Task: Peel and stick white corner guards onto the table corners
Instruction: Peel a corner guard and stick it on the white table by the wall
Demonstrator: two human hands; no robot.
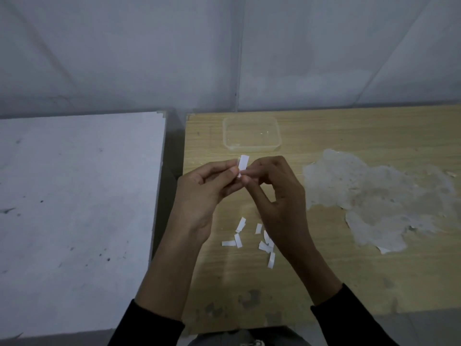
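Observation:
My left hand (202, 193) and my right hand (277, 196) meet above the wooden table (324, 270). Between their fingertips they pinch a small white strip (243, 163) that stands upright. What else the fingers hold under the strip is hidden. Several loose white paper strips (252, 239) lie scattered on the wood below my hands, some partly covered by my right wrist.
A clear plastic container (252, 132) stands at the back of the wooden table. A large pale peeled patch (379, 201) spreads over the wood at the right. A white table (77, 208) stands to the left across a narrow gap. Grey walls rise behind.

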